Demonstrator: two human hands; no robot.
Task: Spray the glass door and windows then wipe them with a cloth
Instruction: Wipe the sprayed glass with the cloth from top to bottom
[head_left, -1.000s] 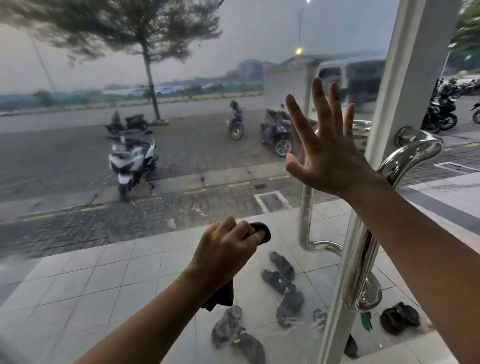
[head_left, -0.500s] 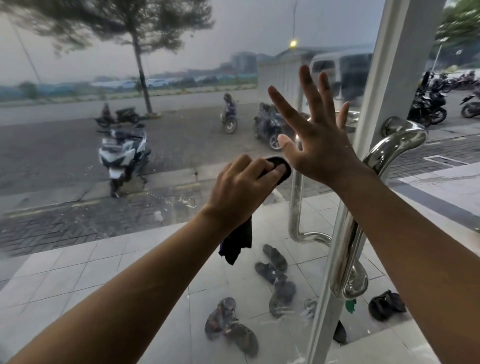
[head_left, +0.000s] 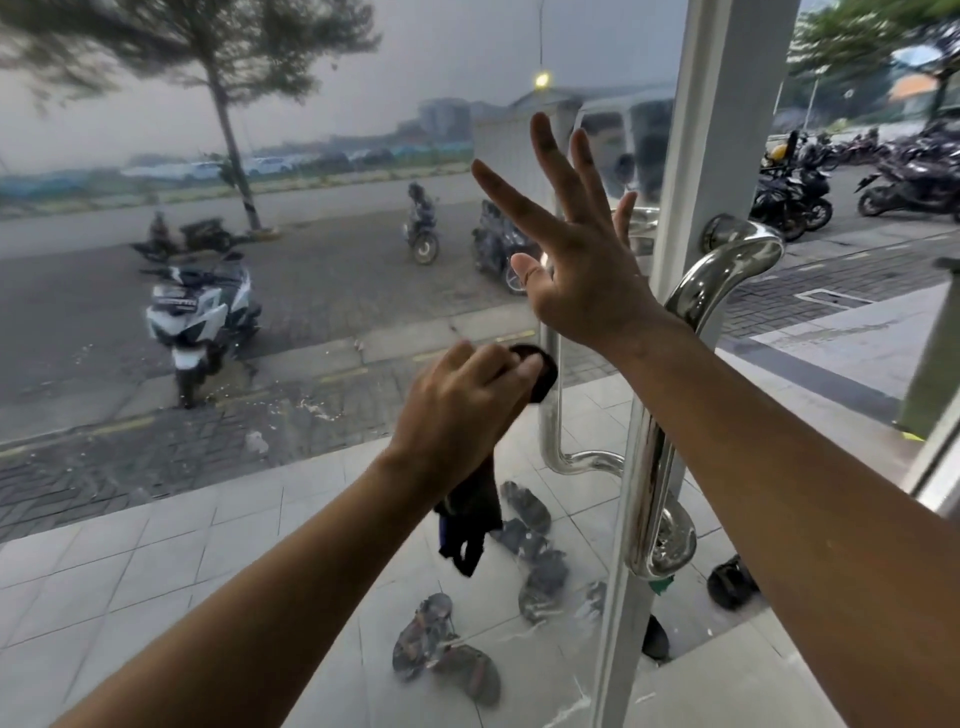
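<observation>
The glass door (head_left: 311, 322) fills the view in front of me, smeared with wet streaks low down. My left hand (head_left: 462, 410) grips a dark cloth (head_left: 470, 512) and presses its bunched end against the pane at mid-height; the rest of the cloth hangs below my wrist. My right hand (head_left: 576, 254) is spread flat, fingers straight and pointing up, against the glass just above and right of the left hand. No spray bottle is in view.
A chrome pull handle (head_left: 670, 415) runs down the door's white frame (head_left: 711, 156), right under my right forearm. Several sandals (head_left: 447, 644) lie on the tiled step outside. Scooters (head_left: 200, 317) are parked on the paving beyond.
My left hand carried the cloth up the pane from low down, then slid slightly down again. My right hand stayed spread on the glass; the view shifted a little.
</observation>
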